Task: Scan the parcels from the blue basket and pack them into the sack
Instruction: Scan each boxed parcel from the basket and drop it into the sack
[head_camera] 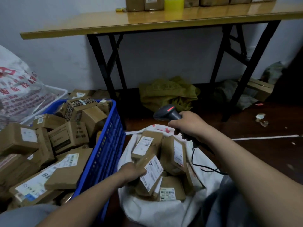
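Note:
The blue basket point(105, 149) at the left is heaped with brown cardboard parcels point(68, 138). To its right the white sack point(157, 210) stands open on the floor with several labelled parcels inside. My left hand point(131, 172) grips a flat brown parcel point(151, 172) with a white label, low inside the sack's mouth. My right hand point(188, 125) holds a black barcode scanner point(167, 112) by its handle above the sack's far edge; a red light shows on its head, and its cable trails down to the right.
A wooden folding table point(164, 20) with black legs stands ahead, carrying boxes and a yellow tape roll point(174, 4). A crumpled olive bag point(167, 92) lies under it. A printed white sack point(18, 89) sits far left. Scraps litter the dark floor at right.

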